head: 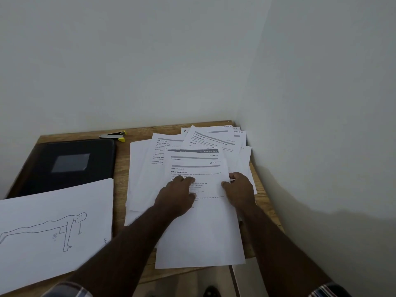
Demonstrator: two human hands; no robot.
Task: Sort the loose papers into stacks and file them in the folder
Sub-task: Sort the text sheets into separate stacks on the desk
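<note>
On the right half of the bench (121, 168), we see both hands at work on one printed sheet (199, 211), the top page of a loose heap. The right hand (240, 189) holds that sheet at its right edge: its grip has the thumb lying on the printed face and the fingers curled around the edge, though we cannot quite tell how far they reach underneath. The left hand (177, 196) rests flat on the same sheet, fingers straight and close together, pressing down near the middle of the text.

The sheet hangs a little over the bench's near edge. Beneath and behind it, the loose papers (210, 140) fan out untidily toward the far right corner, where the bench meets two pale walls (192, 61). Most show printed headings; some have handwritten notes in their top corners, too small to read.

To the left, well apart from the heap, a black folder (70, 161) lies closed and flat, a grey rectangular window on its cover. Overlapping its near edge is a sheet with a line drawing (53, 228) of a figure in a push-up pose. Just beyond the folder's far right corner sits a small stapler (114, 135) with yellow parts.

Checked sleeve cuffs (68, 290) show at the bottom edge.
</note>
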